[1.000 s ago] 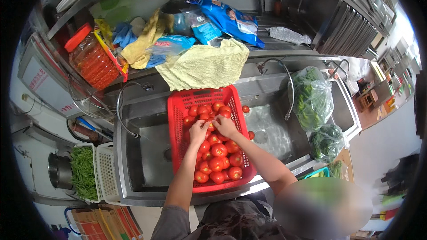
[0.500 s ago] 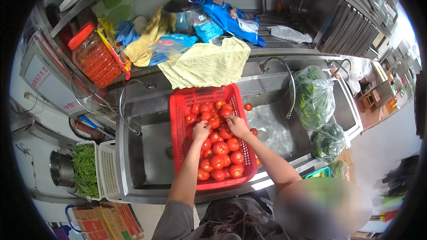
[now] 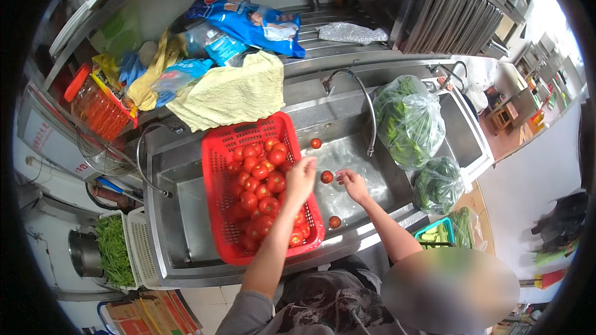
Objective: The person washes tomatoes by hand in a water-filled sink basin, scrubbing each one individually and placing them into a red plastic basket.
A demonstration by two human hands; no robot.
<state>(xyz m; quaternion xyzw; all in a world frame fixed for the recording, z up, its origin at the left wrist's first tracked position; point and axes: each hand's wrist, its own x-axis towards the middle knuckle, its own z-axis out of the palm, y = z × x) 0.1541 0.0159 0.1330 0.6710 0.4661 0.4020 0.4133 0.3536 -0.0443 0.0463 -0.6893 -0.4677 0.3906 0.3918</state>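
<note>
Landmark: the red basket (image 3: 218, 167), a slotted plastic crate standing in the steel sink (image 3: 180, 211), its right end over the divider between the two basins.
Tomatoes in the basket (image 3: 257, 177): a heap of small red ones fills it from middle to right end.
Left hand (image 3: 300, 180): over the basket's right edge, fingers loosely spread and bent down toward the heap; whether it clasps anything cannot be told.
Right hand (image 3: 352, 184): right of the basket, over the right basin, fingers curled together; no tomato shows inside it.
Tomato between the hands (image 3: 326, 177): just right of the basket, between both hands; touching or apart cannot be told.
Loose tomatoes: one (image 3: 316, 143) right of the basket near the tap (image 3: 366, 102), one (image 3: 334, 221) by the basket's near right corner.
Bags of greens (image 3: 406, 118): well right of the basket, on the sink's far rim.
Yellow towel (image 3: 233, 90): behind the basket on the worktop.
</note>
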